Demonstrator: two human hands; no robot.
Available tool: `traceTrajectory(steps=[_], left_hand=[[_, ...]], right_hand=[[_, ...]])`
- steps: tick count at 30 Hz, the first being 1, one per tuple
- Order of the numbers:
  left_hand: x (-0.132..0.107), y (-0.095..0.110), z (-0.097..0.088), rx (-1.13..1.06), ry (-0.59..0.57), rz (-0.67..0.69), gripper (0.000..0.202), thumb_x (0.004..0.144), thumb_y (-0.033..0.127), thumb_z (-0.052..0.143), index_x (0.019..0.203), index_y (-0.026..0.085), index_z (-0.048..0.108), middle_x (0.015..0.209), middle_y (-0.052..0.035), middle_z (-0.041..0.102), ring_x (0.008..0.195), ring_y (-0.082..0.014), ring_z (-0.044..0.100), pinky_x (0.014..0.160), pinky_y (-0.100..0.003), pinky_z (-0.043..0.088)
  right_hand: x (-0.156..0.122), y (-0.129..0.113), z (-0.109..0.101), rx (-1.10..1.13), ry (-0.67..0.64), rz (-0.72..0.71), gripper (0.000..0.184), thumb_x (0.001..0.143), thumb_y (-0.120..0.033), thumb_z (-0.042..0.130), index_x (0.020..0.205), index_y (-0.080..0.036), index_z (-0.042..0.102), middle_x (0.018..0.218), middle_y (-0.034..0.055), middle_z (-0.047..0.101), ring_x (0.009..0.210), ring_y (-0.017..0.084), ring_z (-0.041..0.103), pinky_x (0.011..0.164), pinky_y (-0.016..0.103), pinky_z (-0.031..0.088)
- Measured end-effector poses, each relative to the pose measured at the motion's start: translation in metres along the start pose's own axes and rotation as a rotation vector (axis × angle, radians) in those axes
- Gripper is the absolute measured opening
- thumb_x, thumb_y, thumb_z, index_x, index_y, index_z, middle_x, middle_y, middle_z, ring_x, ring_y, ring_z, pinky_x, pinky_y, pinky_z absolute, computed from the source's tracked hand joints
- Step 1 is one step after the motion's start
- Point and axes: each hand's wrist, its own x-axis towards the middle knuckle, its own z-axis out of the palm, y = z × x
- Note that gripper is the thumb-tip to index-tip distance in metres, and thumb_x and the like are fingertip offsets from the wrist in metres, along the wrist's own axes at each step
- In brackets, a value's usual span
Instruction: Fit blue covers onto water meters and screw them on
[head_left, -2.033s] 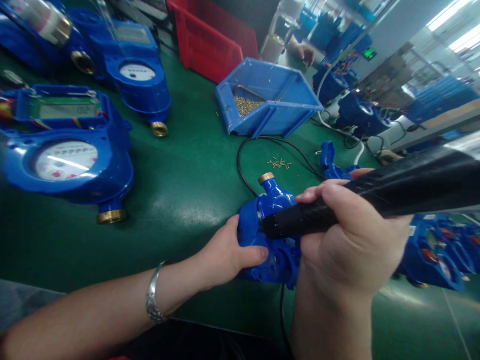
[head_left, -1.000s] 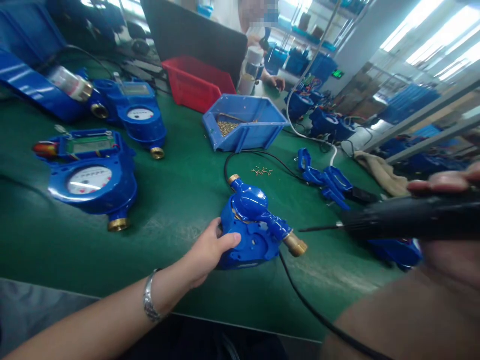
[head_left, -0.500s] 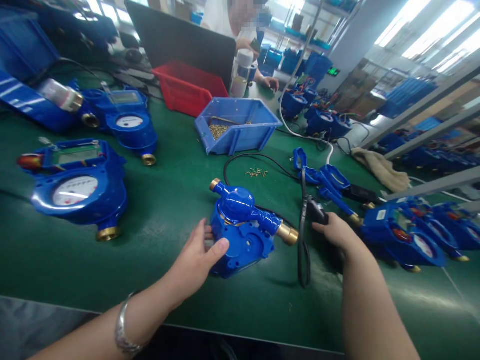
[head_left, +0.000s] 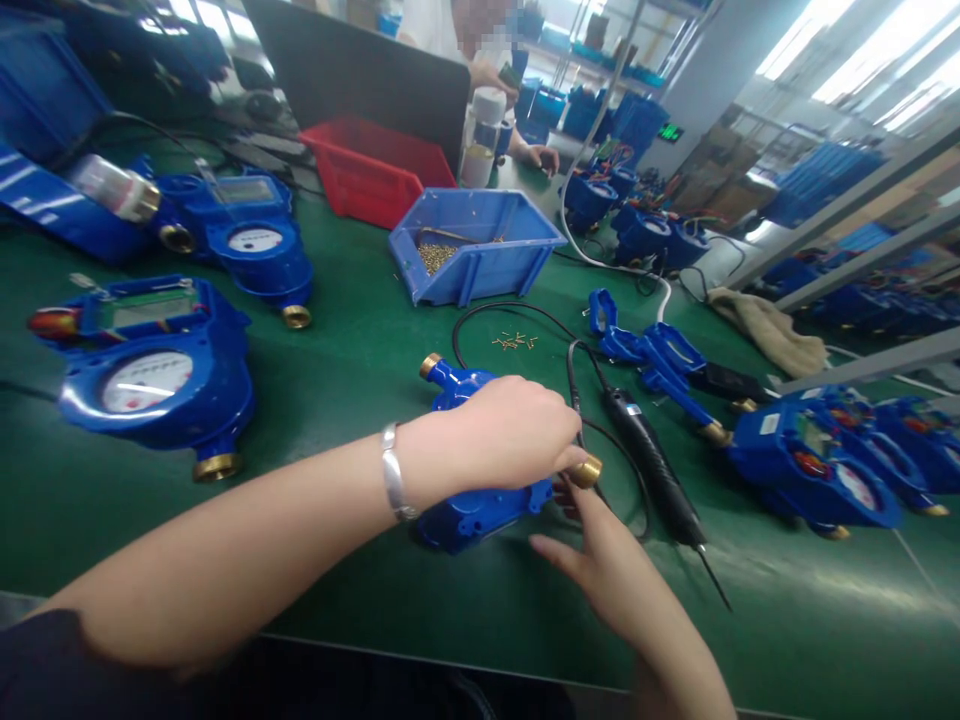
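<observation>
Now, left hand (head_left: 521, 430): curled over blue meter (head_left: 480, 518), fingertips hidden; could not tell whether grasping
Right hand (head_left: 598, 532): spread, unclenched, beside brass end (head_left: 589, 472)
Blue meter: lay on desk (head_left: 337, 390), left of black screwdriver (head_left: 654, 465)
Handwork: apparently at bare-handed handling
Brass end: presumably called next for steady support

A single camera on the person's head looks forward and down across a green worktop (head_left: 337, 385). The left hand (head_left: 521, 425) and right hand (head_left: 600, 540) appear close, just below and right of centre. The worktop's near edge slopes down to the right, so the view leans; beyond, it reaches a co-worker (head_left: 429, 28) opposite and ceiling lights (head_left: 874, 50) at upper right.
</observation>
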Motion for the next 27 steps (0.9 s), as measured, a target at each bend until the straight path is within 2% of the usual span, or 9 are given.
traceTrajectory(steps=[2, 5, 7, 11, 14, 17, 20, 24, 27], left_hand=[[0.006, 0.003, 0.006, 0.025, -0.071, 0.019, 0.036, 0.086, 0.041, 0.049, 0.088, 0.01, 0.067, 0.081, -0.0153, 0.066, 0.076, -0.031, 0.063, 0.068, -0.037, 0.045], [0.003, 0.003, 0.014, 0.068, -0.035, 0.046, 0.042, 0.082, 0.05, 0.053, 0.095, 0.012, 0.066, 0.084, -0.0143, 0.064, 0.076, -0.031, 0.063, 0.066, -0.037, 0.044], [-0.005, 0.001, 0.015, 0.077, 0.016, 0.028, 0.046, 0.079, 0.056, 0.054, 0.097, 0.016, 0.066, 0.084, -0.0119, 0.063, 0.078, -0.0303, 0.061, 0.068, -0.037, 0.043], [-0.024, 0.0, 0.009, -0.027, 0.064, -0.102, 0.045, 0.075, 0.061, 0.056, 0.092, 0.021, 0.067, 0.082, -0.0067, 0.06, 0.077, -0.0257, 0.058, 0.069, -0.037, 0.041], [-0.036, 0.001, 0.006, -0.141, 0.096, -0.129, 0.034, 0.073, 0.05, 0.064, 0.085, 0.018, 0.067, 0.083, -0.0053, 0.061, 0.078, -0.0222, 0.056, 0.072, -0.035, 0.041], [-0.046, 0.002, 0.006, -0.286, 0.154, -0.08, 0.019, 0.068, 0.033, 0.067, 0.074, 0.016, 0.065, 0.078, -0.0039, 0.06, 0.076, -0.019, 0.054, 0.071, -0.031, 0.041], [-0.058, -0.002, 0.003, -0.453, 0.306, -0.079, 0.009, 0.068, 0.023, 0.063, 0.071, 0.015, 0.062, 0.075, -0.0029, 0.059, 0.076, -0.0178, 0.053, 0.072, -0.03, 0.041], [-0.079, -0.019, 0.001, -0.747, 0.467, -0.134, 0.011, 0.073, 0.027, 0.061, 0.076, 0.017, 0.063, 0.082, -0.0031, 0.059, 0.08, -0.0189, 0.054, 0.072, -0.03, 0.042], [-0.091, -0.029, 0.006, -0.938, 0.549, -0.094, 0.016, 0.074, 0.035, 0.063, 0.078, 0.02, 0.066, 0.086, -0.0036, 0.06, 0.085, -0.0206, 0.053, 0.075, -0.03, 0.042]], right_hand=[[0.014, 0.01, -0.01, 0.212, -0.092, -0.014, 0.066, 0.073, -0.03, 0.067, 0.133, -0.017, 0.041, 0.13, 0.0149, 0.05, 0.12, 0.03, 0.049, 0.102, 0.05, 0.037], [0.027, 0.019, -0.026, 0.602, -0.28, -0.08, 0.067, 0.073, -0.038, 0.071, 0.131, -0.018, 0.044, 0.132, 0.0131, 0.05, 0.121, 0.028, 0.048, 0.101, 0.046, 0.04], [0.032, 0.02, -0.027, 0.625, -0.338, -0.146, 0.072, 0.07, -0.041, 0.075, 0.131, -0.018, 0.044, 0.134, 0.0128, 0.048, 0.124, 0.028, 0.045, 0.105, 0.045, 0.035], [0.038, 0.012, 0.001, 0.421, -0.328, -0.34, 0.085, 0.058, -0.031, 0.085, 0.131, -0.017, 0.046, 0.138, 0.0116, 0.043, 0.132, 0.029, 0.033, 0.113, 0.043, 0.018], [0.04, 0.001, 0.029, 0.499, -0.285, -0.405, 0.076, 0.063, -0.03, 0.081, 0.129, -0.016, 0.047, 0.132, 0.0112, 0.049, 0.128, 0.028, 0.038, 0.11, 0.041, 0.025], [0.039, -0.006, 0.046, 0.59, -0.257, -0.378, 0.072, 0.063, -0.037, 0.08, 0.125, -0.017, 0.048, 0.125, 0.0111, 0.053, 0.12, 0.028, 0.046, 0.104, 0.042, 0.034], [0.035, -0.01, 0.051, 0.672, -0.17, -0.325, 0.078, 0.06, -0.046, 0.081, 0.125, -0.019, 0.047, 0.125, 0.0105, 0.053, 0.117, 0.03, 0.048, 0.102, 0.044, 0.036], [0.027, -0.018, 0.049, 0.961, -0.049, -0.157, 0.07, 0.06, -0.049, 0.079, 0.119, -0.022, 0.053, 0.115, 0.0072, 0.058, 0.102, 0.026, 0.056, 0.089, 0.04, 0.045], [0.022, -0.025, 0.045, 1.171, -0.008, -0.007, 0.06, 0.06, -0.045, 0.08, 0.111, -0.023, 0.058, 0.107, 0.0057, 0.062, 0.081, 0.02, 0.06, 0.073, 0.033, 0.05]])
